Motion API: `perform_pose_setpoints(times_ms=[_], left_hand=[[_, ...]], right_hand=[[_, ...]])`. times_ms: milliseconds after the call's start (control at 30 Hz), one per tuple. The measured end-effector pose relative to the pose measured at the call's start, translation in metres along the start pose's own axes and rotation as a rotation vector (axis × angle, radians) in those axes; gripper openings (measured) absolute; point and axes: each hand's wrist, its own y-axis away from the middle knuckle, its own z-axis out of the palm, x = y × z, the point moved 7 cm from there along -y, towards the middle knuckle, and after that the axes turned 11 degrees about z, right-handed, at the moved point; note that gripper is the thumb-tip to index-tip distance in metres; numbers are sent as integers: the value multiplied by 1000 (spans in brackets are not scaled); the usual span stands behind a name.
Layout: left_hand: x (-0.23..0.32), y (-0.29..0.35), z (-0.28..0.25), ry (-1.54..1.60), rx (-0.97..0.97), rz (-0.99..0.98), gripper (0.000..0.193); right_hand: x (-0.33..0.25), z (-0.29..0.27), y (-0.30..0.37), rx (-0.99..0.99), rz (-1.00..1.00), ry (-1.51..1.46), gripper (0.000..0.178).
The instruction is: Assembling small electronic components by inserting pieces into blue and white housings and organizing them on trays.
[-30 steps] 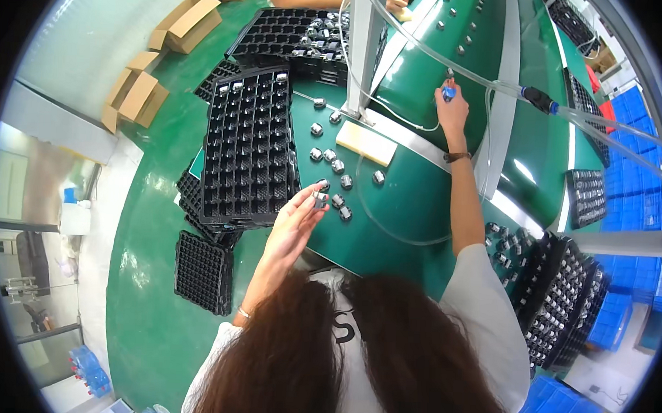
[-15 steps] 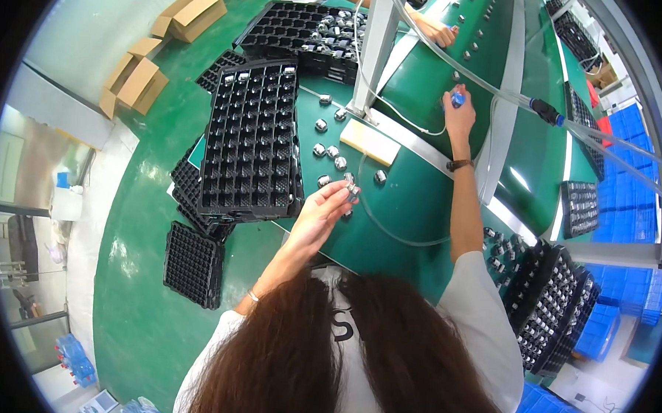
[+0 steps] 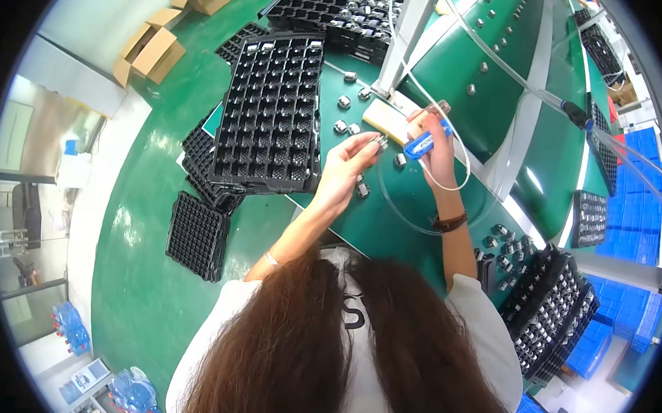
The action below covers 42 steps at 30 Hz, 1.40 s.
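Observation:
My left hand [image 3: 346, 166] is closed, pinching a small silver metal part [image 3: 381, 141] between thumb and fingertips. To its right, my right hand [image 3: 438, 148] grips a blue hand tool [image 3: 425, 143] that looks like an air blow gun, angled toward the metal part but apart from it. Something shiny shows by the right fingertips, too small to make out. A yellowish block [image 3: 386, 120] lies just beyond the hands. Several loose silver parts [image 3: 344, 102] are scattered around it on the green table [image 3: 367, 226]. A large black compartment tray [image 3: 270, 119] stands left of my left hand.
At the far side, a black tray [image 3: 362, 12] is heaped with silver parts. A green conveyor [image 3: 491, 88] carrying more parts runs along the right, past a metal post [image 3: 404, 51]. Clear hose [image 3: 386, 201] loops around my right wrist. Filled black trays [image 3: 544, 312] stand at lower right.
My right hand has come back from over the conveyor to near my left hand, with the blue tool in it. The view has shifted, and the other person's hand is out of sight.

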Motion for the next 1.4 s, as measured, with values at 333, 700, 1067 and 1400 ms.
perform_pose_setpoints(times_ms=[333,700,1067,1400], left_hand=[[3,4,4,-50,-34,73,31],[6,3,3,-133,-92,23,28],[3,6,1,-91,-64,5,31],[-12,9,-4,-111,-55,2,53]], right_hand=[[16,21,11,-123,-30,144,21],[21,7,12,-82,-2,184,22],[17,14,16,-118,-44,208,21],[25,21,17,-145,-51,247,21]])
